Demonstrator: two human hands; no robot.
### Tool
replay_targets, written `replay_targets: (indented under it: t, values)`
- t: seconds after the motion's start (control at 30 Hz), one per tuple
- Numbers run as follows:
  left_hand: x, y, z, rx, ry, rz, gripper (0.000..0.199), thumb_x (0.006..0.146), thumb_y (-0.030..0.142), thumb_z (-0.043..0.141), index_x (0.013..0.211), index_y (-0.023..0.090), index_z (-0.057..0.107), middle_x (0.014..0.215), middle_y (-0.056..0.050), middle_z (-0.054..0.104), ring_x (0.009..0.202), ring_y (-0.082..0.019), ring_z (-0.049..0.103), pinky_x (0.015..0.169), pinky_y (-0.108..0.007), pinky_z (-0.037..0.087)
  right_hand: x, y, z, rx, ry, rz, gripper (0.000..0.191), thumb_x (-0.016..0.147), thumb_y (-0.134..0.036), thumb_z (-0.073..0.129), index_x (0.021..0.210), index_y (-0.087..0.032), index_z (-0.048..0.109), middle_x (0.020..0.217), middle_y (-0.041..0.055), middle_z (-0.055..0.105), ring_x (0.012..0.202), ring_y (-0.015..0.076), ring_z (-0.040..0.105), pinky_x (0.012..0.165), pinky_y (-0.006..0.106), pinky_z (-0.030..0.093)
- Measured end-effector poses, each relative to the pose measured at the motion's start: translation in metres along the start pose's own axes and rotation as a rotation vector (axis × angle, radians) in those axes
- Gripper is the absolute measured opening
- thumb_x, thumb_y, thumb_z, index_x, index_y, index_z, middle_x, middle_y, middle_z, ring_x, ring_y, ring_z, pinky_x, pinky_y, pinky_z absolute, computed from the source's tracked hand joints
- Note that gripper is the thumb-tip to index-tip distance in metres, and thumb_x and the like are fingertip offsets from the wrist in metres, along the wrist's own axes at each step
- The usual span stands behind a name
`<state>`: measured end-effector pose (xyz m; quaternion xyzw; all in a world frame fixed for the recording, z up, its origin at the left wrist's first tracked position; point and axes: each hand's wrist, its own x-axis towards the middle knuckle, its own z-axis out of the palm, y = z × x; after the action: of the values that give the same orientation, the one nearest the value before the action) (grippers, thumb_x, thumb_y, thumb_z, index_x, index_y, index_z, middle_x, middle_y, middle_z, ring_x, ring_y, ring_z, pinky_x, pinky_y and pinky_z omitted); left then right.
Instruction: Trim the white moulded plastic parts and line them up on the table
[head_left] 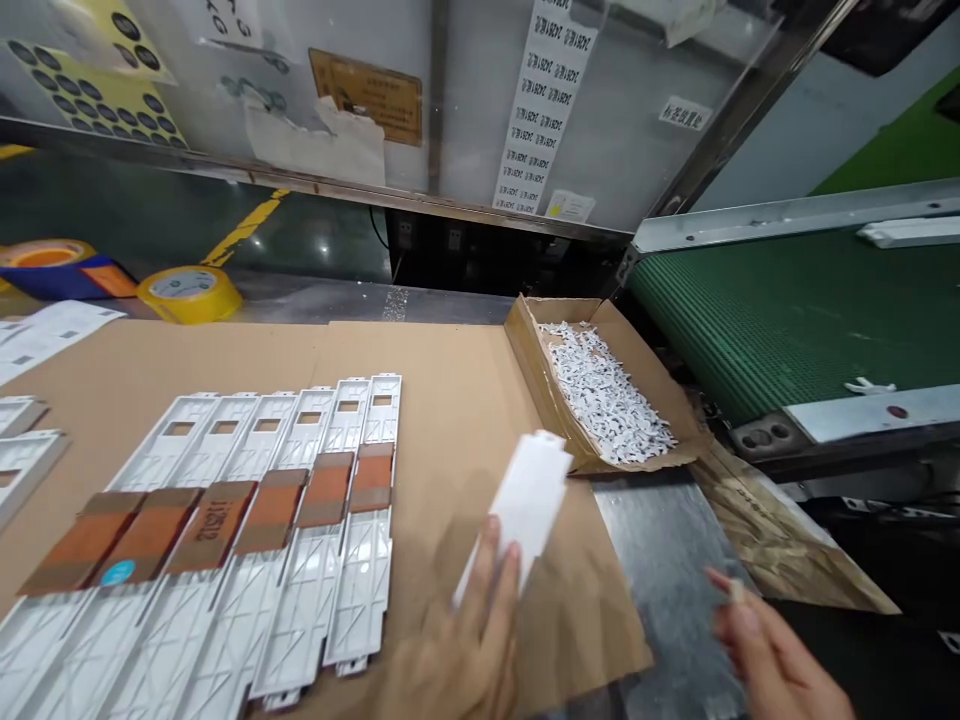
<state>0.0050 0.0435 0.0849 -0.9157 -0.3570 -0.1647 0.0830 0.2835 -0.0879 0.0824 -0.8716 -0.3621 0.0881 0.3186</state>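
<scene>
My left hand (469, 640) is on a narrow white plastic panel (525, 495), its fingers lying along the near end; the thumb is hidden. The panel shows its smooth face, tilted, with a bit of brown at its right edge. My right hand (776, 655) is at the lower right, away from the panel, thumb and forefinger pinched together. What is between those fingertips, if anything, is too small to make out. To the left, several similar white panels (360, 590) lie side by side, ribbed face up, with orange-brown tape bands (326, 490) across them.
A cardboard box (529, 365) holds many small white pieces (600, 390). Cardboard sheeting (442, 420) covers the metal table (652, 540). A green conveyor belt (810, 310) runs at the right. Yellow tape (221, 295) sits back left. A framed partition (465, 100) stands behind.
</scene>
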Motion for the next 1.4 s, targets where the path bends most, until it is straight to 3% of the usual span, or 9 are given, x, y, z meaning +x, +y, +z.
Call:
replay_targets:
  t: [0.1,0.17,0.23,0.33,0.5,0.8,1.23,1.4]
  values:
    - [-0.033,0.009,0.019,0.066,-0.195,-0.087,0.053,0.071,0.020,0.052,0.124,0.013,0.053,0.134,-0.012,0.048,0.054,-0.011,0.057,0.035,-0.020,0.042,-0.008,-0.029,0.046,-0.078,-0.182,-0.259,0.035,0.088,-0.045,0.048,0.107,-0.021,0.064,0.103,0.0046,0.068,0.092,0.0198,0.065,0.072,0.022,0.053]
    - [-0.050,0.016,0.031,0.088,-0.268,-0.109,0.051,0.069,0.022,0.057,0.120,0.017,0.058,0.130,-0.010,0.052,0.045,-0.009,0.052,0.034,-0.020,0.043,-0.013,-0.049,0.077,-0.121,-0.257,-0.468,0.032,0.091,-0.040,0.042,0.109,-0.022,0.062,0.103,0.0036,0.068,0.092,0.0187,0.064,0.075,0.024,0.052]
    - [-0.060,0.024,0.040,0.124,-0.289,-0.129,0.048,0.068,0.024,0.062,0.116,0.020,0.061,0.127,-0.008,0.054,0.039,-0.007,0.048,0.034,-0.021,0.043,-0.017,-0.066,0.101,-0.196,-0.296,-0.612,0.030,0.094,-0.036,0.038,0.111,-0.022,0.059,0.096,0.0035,0.068,0.086,0.0181,0.064,0.069,0.026,0.051]
    - [-0.065,0.033,0.046,0.118,-0.306,-0.173,0.051,0.065,0.035,0.069,0.114,0.021,0.063,0.126,-0.006,0.054,0.036,-0.008,0.046,0.030,-0.023,0.042,-0.019,-0.084,0.119,-0.305,-0.303,-0.731,0.030,0.096,-0.036,0.034,0.110,-0.021,0.057,0.085,0.0032,0.066,0.076,0.0186,0.063,0.061,0.028,0.047]
    - [-0.063,0.034,0.044,0.039,-0.345,-0.210,0.070,0.053,0.053,0.076,0.114,0.021,0.063,0.124,-0.006,0.055,0.039,-0.010,0.049,0.028,-0.024,0.043,-0.026,-0.095,0.121,-0.358,-0.402,-0.798,0.025,0.096,-0.034,0.034,0.099,-0.024,0.057,0.085,0.0020,0.063,0.074,0.0175,0.058,0.064,0.028,0.040]
    - [-0.061,0.030,0.044,0.032,-0.320,-0.196,0.068,0.049,0.053,0.077,0.109,0.023,0.066,0.120,-0.005,0.059,0.037,-0.010,0.046,0.027,-0.026,0.041,-0.036,-0.094,0.127,-0.431,-0.477,-0.818,0.021,0.096,-0.034,0.038,0.090,-0.022,0.054,0.078,0.0014,0.059,0.069,0.0172,0.053,0.064,0.029,0.033]
    - [-0.070,0.036,0.050,0.035,-0.348,-0.226,0.060,0.061,0.044,0.070,0.117,0.024,0.060,0.129,-0.002,0.050,0.037,-0.007,0.042,0.028,-0.022,0.040,-0.031,-0.105,0.129,-0.436,-0.414,-0.876,0.031,0.097,-0.033,0.031,0.084,-0.021,0.056,0.072,0.0013,0.058,0.064,0.0155,0.051,0.062,0.027,0.030]
    - [-0.069,0.034,0.048,0.050,-0.314,-0.207,0.046,0.071,0.039,0.061,0.114,0.024,0.062,0.124,-0.002,0.055,0.037,-0.008,0.044,0.027,-0.022,0.039,-0.030,-0.104,0.126,-0.521,-0.401,-0.910,0.032,0.097,-0.034,0.032,0.087,-0.020,0.058,0.072,0.0019,0.058,0.063,0.0153,0.050,0.061,0.028,0.029]
